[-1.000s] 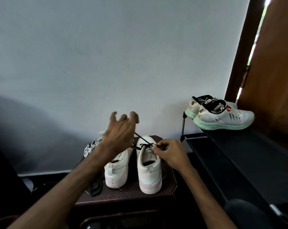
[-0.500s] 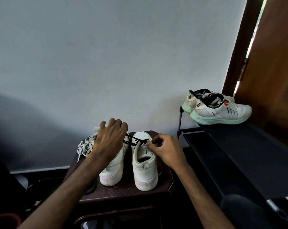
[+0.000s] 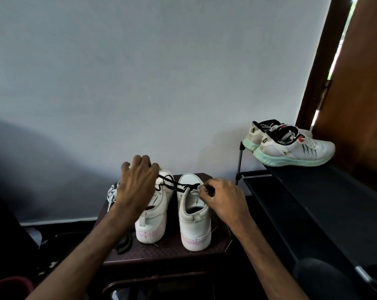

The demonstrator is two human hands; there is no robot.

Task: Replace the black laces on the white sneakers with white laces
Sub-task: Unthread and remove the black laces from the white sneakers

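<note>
While the right hand (image 3: 223, 201) pinches the black lace (image 3: 176, 186) at the top eyelets of the right sneaker (image 3: 195, 219), low in the middle of the frame, the left hand (image 3: 140, 188) has dropped from its raised, spread-fingered pull of a second ago and now curls round the lace's free length above the left sneaker (image 3: 154, 215). Another crossing is probably coming loose, though black remains threaded. White laces (image 3: 112, 194) lie bunched at the stool's (image 3: 168, 253) left edge, untouched.
</note>
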